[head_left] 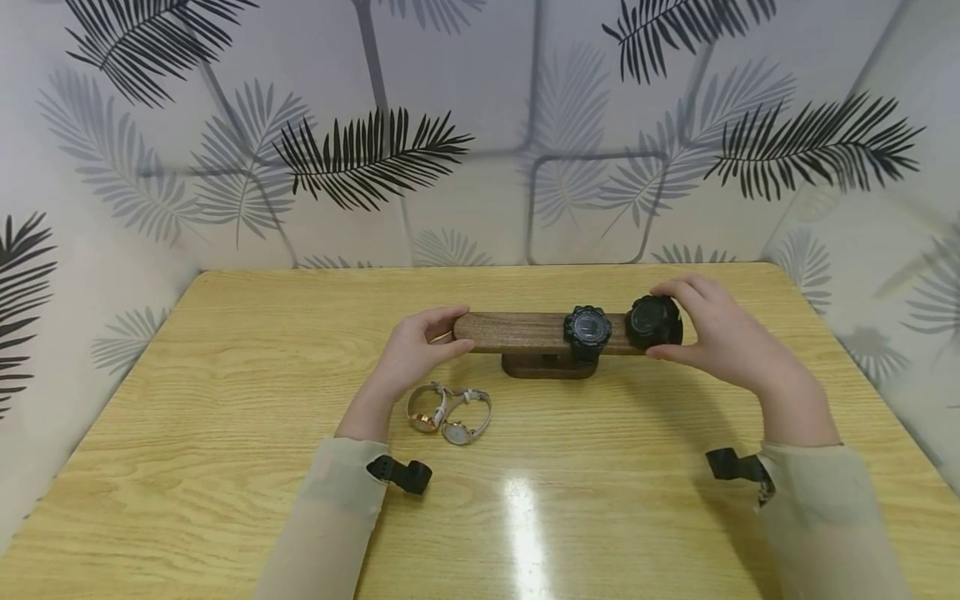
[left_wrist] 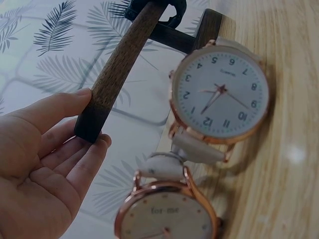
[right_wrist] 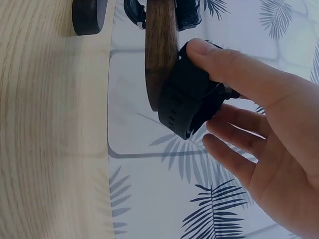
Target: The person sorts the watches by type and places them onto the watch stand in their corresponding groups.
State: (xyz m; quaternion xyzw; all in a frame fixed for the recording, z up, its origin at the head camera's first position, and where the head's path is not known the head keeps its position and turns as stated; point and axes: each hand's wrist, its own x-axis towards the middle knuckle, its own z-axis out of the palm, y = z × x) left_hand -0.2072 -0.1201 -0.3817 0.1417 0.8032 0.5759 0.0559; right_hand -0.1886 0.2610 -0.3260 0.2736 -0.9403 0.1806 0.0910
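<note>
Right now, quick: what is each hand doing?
Left hand: pinches the free end of the wooden bar.
Right hand: grips the black watch at the bar's other end.

head view above, wrist views close

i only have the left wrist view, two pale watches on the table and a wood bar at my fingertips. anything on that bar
Observer: Yes, two black watches sit on the wooden bar; one black watch is near its middle, above the stand's base.
Operator: where's the other one
Observer: The second black watch is at the bar's right end, with the right hand in a grip on it, thumb below and fingers above.
Operator: is its strap round the bar
Observer: The right wrist view shows the strap looped round the bar's end.
Operator: and my left hand
Observer: The left hand holds the bar's left end.
</note>
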